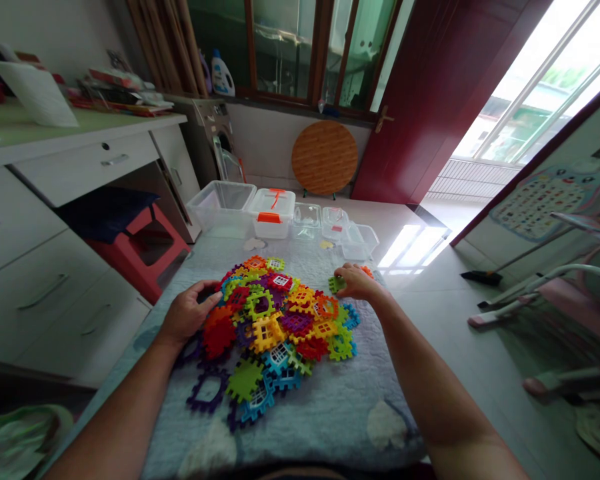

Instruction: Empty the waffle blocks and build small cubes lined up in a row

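Observation:
A heap of colourful plastic interlocking building pieces [267,327] with toothed edges lies on a cloth-covered table [340,407]. Some pieces are solid, others have window-like grids or open centres. My left hand [190,312] rests against the heap's left side, thumb apart from the curled fingers, close to a red piece [219,333]. To the right of the heap, my right hand [356,281] has its fingers closed on a green interlocking piece [337,285], low over the cloth. An orange piece [367,271] shows just behind that hand, partly covered by it.
Along the table's far edge stand a large clear bin [223,203], a lidded box [273,213] with orange latches and several smaller clear containers [307,219]. A red stool [153,247] and white drawers [40,280] are at the left. A folded chair [555,287] stands at the right.

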Motion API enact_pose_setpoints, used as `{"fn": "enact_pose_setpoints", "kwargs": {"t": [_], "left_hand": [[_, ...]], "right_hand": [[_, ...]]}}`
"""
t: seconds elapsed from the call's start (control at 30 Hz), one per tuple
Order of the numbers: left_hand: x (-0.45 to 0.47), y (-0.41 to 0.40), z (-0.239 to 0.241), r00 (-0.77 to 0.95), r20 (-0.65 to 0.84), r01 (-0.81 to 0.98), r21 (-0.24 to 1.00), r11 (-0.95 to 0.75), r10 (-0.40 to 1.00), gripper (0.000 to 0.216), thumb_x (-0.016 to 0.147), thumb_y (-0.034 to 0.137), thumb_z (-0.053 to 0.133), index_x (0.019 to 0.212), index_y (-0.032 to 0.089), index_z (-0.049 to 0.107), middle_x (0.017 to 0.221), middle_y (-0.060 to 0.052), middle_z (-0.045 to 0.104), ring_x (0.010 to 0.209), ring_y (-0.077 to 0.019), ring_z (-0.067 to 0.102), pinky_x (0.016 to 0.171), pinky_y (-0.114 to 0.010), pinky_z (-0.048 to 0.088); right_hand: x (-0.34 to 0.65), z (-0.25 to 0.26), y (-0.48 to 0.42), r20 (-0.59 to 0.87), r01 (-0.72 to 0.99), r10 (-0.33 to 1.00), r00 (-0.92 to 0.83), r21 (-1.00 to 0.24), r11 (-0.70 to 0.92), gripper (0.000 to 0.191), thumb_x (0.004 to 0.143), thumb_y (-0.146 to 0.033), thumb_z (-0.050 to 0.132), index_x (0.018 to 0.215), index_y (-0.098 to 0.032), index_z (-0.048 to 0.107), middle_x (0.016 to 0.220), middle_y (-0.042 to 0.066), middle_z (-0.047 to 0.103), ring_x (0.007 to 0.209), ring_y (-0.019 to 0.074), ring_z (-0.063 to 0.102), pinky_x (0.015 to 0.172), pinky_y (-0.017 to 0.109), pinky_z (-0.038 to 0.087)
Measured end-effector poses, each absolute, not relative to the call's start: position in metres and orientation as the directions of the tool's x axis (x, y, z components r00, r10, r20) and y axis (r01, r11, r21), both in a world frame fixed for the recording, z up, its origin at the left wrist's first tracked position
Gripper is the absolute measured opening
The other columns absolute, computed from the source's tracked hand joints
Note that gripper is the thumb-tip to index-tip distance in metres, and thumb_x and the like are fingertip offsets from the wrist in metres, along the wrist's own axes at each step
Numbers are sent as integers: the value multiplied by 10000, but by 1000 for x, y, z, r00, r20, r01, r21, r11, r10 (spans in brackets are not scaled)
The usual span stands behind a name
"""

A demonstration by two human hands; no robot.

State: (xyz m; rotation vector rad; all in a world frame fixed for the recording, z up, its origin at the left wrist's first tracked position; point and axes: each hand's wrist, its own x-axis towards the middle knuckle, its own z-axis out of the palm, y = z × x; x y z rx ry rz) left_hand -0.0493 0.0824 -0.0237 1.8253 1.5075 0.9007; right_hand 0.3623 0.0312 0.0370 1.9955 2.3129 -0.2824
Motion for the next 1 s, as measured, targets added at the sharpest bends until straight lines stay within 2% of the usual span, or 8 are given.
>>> {"fn": "enact_pose_setpoints", "kwargs": {"t": [0.2, 0.37, 0.43, 0.5, 0.7, 0.9, 1.0], "left_hand": [[-49, 83, -23, 115, 129, 589, 790, -172, 985, 466, 728, 527, 594, 1044, 190, 661, 1021, -63, 721, 953, -269, 655, 941, -375, 472], [-49, 83, -24, 128, 140, 598, 779, -189, 982, 453, 735, 522, 591, 1041, 197, 666, 1030, -58, 724, 948, -265, 660, 942, -371, 476], [-50, 84, -26, 129, 143, 600, 776, -192, 981, 449, 738, 522, 593, 1041, 200, 667, 1032, -55, 725, 952, -263, 662, 937, -365, 479], [-52, 86, -28, 134, 143, 596, 779, -195, 981, 450, 738, 523, 598, 1045, 201, 666, 1036, -54, 726, 961, -261, 663, 929, -354, 484], [-54, 88, -32, 139, 135, 589, 785, -192, 981, 456, 744, 527, 599, 1060, 203, 656, 1061, -62, 716, 992, -267, 655, 948, -365, 471], [-54, 87, -31, 142, 123, 592, 784, -184, 982, 449, 750, 527, 599, 1063, 210, 648, 1064, -60, 710, 996, -265, 652, 957, -369, 464], [-53, 87, -30, 135, 116, 590, 789, -173, 984, 458, 746, 530, 597, 1067, 207, 644, 1068, -66, 707, 1002, -267, 648, 958, -371, 462]], "right_hand": [[366, 38, 32, -155, 984, 975, -161, -101, 146, 425, 635, -259, 744, 1034, -148, 650, 1047, 118, 608, 985, 257, 559, 914, 329, 405], [398, 58, 45, 84, 971, 996, -5, -239, 25, 466, 674, -269, 687, 1120, -158, 612, 1057, 94, 581, 971, 233, 531, 890, 318, 417], [410, 64, 49, 117, 964, 992, 51, -266, -18, 484, 681, -268, 677, 1145, -151, 605, 1074, 98, 576, 987, 233, 525, 897, 317, 412], [414, 65, 51, 84, 969, 995, 47, -244, -25, 492, 680, -264, 680, 1153, -153, 610, 1084, 102, 580, 994, 237, 524, 896, 319, 407], [390, 44, 54, -140, 998, 990, -21, -63, 12, 484, 678, -298, 693, 1146, -197, 621, 1152, 110, 585, 1053, 290, 512, 882, 357, 396], [381, 35, 60, -206, 999, 978, -33, -49, 23, 472, 653, -307, 725, 1107, -208, 646, 1167, 117, 594, 1083, 323, 510, 856, 373, 408], [385, 38, 60, -214, 998, 976, -37, -51, 27, 526, 641, -314, 743, 1145, -209, 632, 1197, 118, 588, 1097, 326, 508, 871, 380, 411]]}}
